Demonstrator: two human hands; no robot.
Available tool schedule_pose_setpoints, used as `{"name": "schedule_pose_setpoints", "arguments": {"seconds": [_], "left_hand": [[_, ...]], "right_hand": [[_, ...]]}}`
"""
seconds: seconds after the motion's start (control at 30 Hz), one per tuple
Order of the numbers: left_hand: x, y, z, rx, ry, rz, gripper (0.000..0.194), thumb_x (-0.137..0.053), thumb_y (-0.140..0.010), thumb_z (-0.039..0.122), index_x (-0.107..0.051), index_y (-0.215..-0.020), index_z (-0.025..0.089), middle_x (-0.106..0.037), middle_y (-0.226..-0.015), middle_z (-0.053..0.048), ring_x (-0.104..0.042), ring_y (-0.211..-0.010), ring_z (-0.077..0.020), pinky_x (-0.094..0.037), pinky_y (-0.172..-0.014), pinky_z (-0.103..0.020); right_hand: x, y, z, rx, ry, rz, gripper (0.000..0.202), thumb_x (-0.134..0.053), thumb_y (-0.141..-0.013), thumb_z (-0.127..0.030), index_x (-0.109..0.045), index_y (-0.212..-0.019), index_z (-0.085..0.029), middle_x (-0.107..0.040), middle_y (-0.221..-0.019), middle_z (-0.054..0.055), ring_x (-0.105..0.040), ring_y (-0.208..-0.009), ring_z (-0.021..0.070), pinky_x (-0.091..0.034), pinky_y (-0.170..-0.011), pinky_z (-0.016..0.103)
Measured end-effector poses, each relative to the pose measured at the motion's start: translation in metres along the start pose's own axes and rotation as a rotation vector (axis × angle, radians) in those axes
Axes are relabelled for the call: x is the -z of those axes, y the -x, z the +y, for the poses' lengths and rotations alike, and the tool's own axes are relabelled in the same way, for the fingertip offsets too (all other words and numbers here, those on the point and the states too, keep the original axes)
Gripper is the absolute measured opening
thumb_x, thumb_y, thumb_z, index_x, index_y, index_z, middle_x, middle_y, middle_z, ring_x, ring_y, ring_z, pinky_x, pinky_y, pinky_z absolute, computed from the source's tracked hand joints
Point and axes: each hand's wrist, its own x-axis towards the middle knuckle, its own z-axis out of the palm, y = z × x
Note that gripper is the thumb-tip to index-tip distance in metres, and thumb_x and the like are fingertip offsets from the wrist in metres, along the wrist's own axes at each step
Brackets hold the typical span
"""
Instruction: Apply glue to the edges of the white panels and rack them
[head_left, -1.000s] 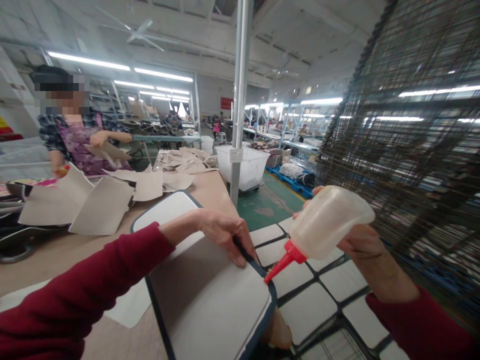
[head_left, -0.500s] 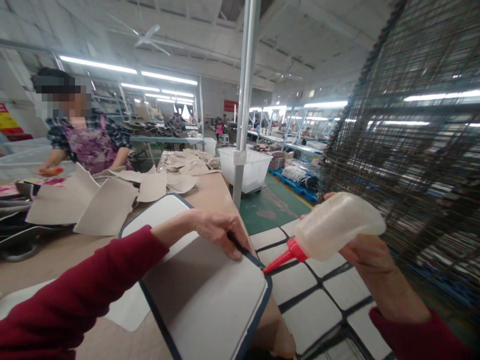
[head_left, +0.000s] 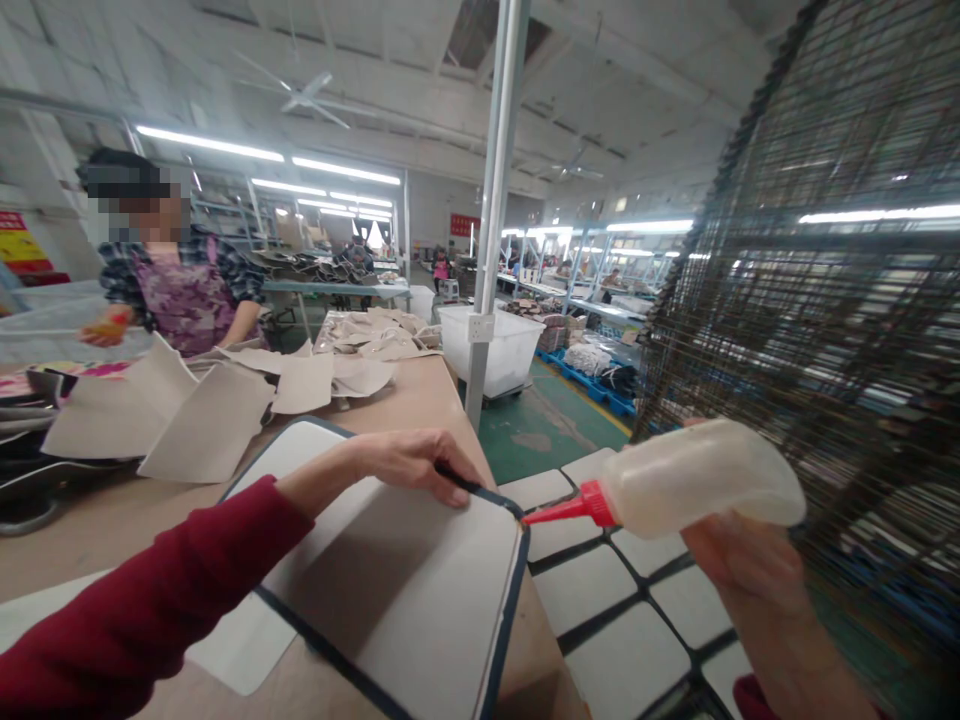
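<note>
My left hand (head_left: 424,462) grips the far edge of a pale panel (head_left: 405,590) with a dark blue rim, fingers closed over that rim. The panel is tilted above the brown-covered table. In my right hand (head_left: 742,560) is a translucent squeeze bottle (head_left: 697,478) with a red nozzle, held nearly level. Its tip points left and meets the panel's rim at the right corner, where a thin whitish line runs along the inside of the edge. The bottle hides part of my right fingers. A loose white sheet (head_left: 244,645) lies under the panel.
Beige cut pieces (head_left: 210,415) are heaped on the table (head_left: 420,400). A co-worker (head_left: 180,290) in a patterned apron stands at the left. Rimmed panels (head_left: 622,610) lie in rows at the right, near a wire rack (head_left: 810,250). A metal post (head_left: 491,200) and white bin (head_left: 502,350) stand ahead.
The bottle has turned flatter, its nozzle still at the panel's corner. The panel and my left hand have shifted slightly left in view. The co-worker's hand has risen a little.
</note>
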Motion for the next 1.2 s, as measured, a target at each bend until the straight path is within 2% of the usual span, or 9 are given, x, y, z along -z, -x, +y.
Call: {"name": "schedule_pose_setpoints", "arguments": {"seconds": [0.13,0.3,0.4,0.5,0.73,0.87,1.03,1.2], "left_hand": [[0.0,0.002,-0.005,0.024,-0.026,0.041,0.036,-0.063,-0.084,0.041,-0.074,-0.098,0.01,-0.063,-0.075,-0.002,-0.049,-0.065,-0.0118,-0.038,-0.061,-0.019],[-0.001,0.003,-0.009,0.012,0.022,0.058,0.032,-0.065,-0.082,0.041,-0.072,-0.083,0.01,-0.051,-0.065,0.001,-0.04,-0.06,-0.0099,-0.031,-0.055,-0.021],[-0.003,0.003,-0.009,0.012,0.045,0.087,0.033,-0.065,-0.081,0.044,-0.071,-0.08,0.011,-0.05,-0.064,0.001,-0.039,-0.059,-0.01,-0.03,-0.055,-0.021],[-0.003,0.004,-0.008,0.024,0.06,0.107,0.034,-0.065,-0.08,0.046,-0.071,-0.077,0.012,-0.048,-0.061,0.002,-0.037,-0.058,-0.0097,-0.029,-0.053,-0.022],[-0.001,0.005,-0.013,0.044,0.107,0.094,0.031,-0.065,-0.083,0.04,-0.075,-0.097,0.014,-0.06,-0.071,-0.001,-0.047,-0.063,-0.0116,-0.035,-0.056,-0.02],[-0.001,0.005,-0.015,0.056,0.162,0.101,0.032,-0.066,-0.082,0.041,-0.076,-0.096,0.015,-0.065,-0.073,-0.001,-0.053,-0.065,-0.0124,-0.04,-0.059,-0.019],[-0.003,0.006,-0.013,0.075,0.245,0.142,0.028,-0.07,-0.078,0.039,-0.077,-0.091,0.015,-0.07,-0.076,-0.003,-0.061,-0.069,-0.0158,-0.046,-0.064,-0.021],[-0.003,0.007,-0.017,0.139,0.294,0.139,0.03,-0.068,-0.08,0.04,-0.076,-0.097,0.016,-0.072,-0.079,-0.004,-0.064,-0.067,-0.0165,-0.049,-0.061,-0.022]], "right_hand": [[0.002,0.001,0.006,0.069,0.076,-0.065,0.05,-0.085,-0.047,-0.026,-0.072,-0.095,-0.024,-0.072,-0.091,0.008,-0.068,-0.077,0.0235,-0.058,-0.077,0.036],[0.005,-0.004,0.014,0.118,0.071,-0.072,0.04,-0.083,-0.048,-0.024,-0.074,-0.087,-0.027,-0.073,-0.082,0.004,-0.068,-0.074,0.0194,-0.058,-0.07,0.028],[0.007,-0.008,0.019,0.117,0.062,-0.097,0.042,-0.083,-0.048,-0.026,-0.074,-0.09,-0.028,-0.073,-0.085,0.005,-0.068,-0.074,0.0217,-0.059,-0.069,0.031],[0.009,-0.009,0.023,0.118,0.072,-0.14,0.044,-0.082,-0.054,-0.03,-0.073,-0.097,-0.028,-0.073,-0.089,0.007,-0.069,-0.076,0.0254,-0.06,-0.067,0.037],[0.005,-0.007,0.024,0.138,0.058,-0.181,0.049,-0.081,-0.058,-0.031,-0.068,-0.105,-0.029,-0.073,-0.086,0.006,-0.07,-0.076,0.0256,-0.061,-0.068,0.038],[0.005,-0.007,0.024,0.13,0.042,-0.2,0.041,-0.082,-0.058,-0.031,-0.071,-0.097,-0.028,-0.073,-0.08,0.005,-0.07,-0.068,0.0234,-0.061,-0.066,0.036],[0.007,-0.006,0.024,0.163,0.035,-0.212,0.023,-0.081,-0.059,-0.028,-0.073,-0.08,-0.027,-0.073,-0.081,0.004,-0.07,-0.069,0.0191,-0.06,-0.062,0.025],[0.004,-0.002,0.023,0.18,0.041,-0.164,0.024,-0.082,-0.057,-0.025,-0.072,-0.078,-0.029,-0.073,-0.08,0.0,-0.068,-0.073,0.0164,-0.058,-0.066,0.021]]}}
